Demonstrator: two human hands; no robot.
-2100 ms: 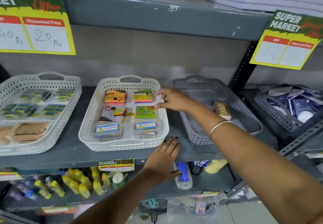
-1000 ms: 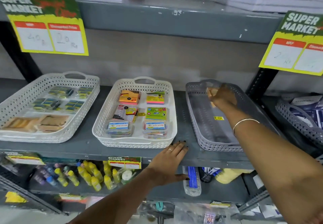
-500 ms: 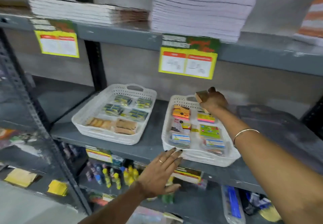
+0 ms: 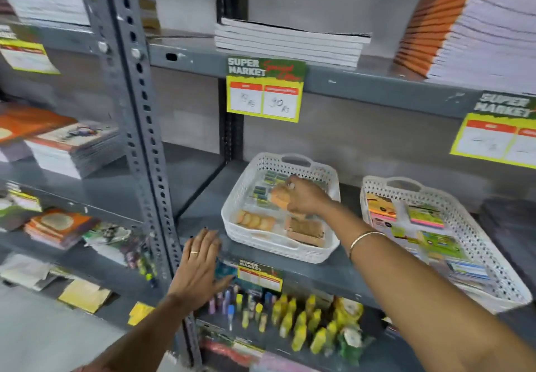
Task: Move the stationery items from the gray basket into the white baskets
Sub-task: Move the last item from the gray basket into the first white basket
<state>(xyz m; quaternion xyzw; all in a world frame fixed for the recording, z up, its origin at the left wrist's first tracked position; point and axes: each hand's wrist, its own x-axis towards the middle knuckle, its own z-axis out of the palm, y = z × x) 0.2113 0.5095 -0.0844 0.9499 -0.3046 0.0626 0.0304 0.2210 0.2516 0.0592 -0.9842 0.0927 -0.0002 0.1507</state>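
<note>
My right hand (image 4: 304,197) reaches over the left white basket (image 4: 255,244) and is shut on a tan eraser pack (image 4: 279,197), held just above the items inside. That basket holds more tan packs (image 4: 255,220) at the front and small green-blue packs (image 4: 271,177) at the back. A second white basket (image 4: 475,244) to the right holds colourful sticky-note pads. The gray basket (image 4: 510,226) shows only as a dark blurred edge at the far right. My left hand (image 4: 200,264) rests flat and open against the shelf's front edge.
A perforated metal upright (image 4: 139,128) stands left of the baskets. Price signs (image 4: 265,90) hang from the shelf above, which carries stacks of notebooks (image 4: 290,42). Small yellow bottles (image 4: 301,325) fill the shelf below. More books lie on the left-hand shelves.
My right hand took the tan pack out of the gray basket and carried it left, past the middle basket, to over the left white basket. The view swung left.
</note>
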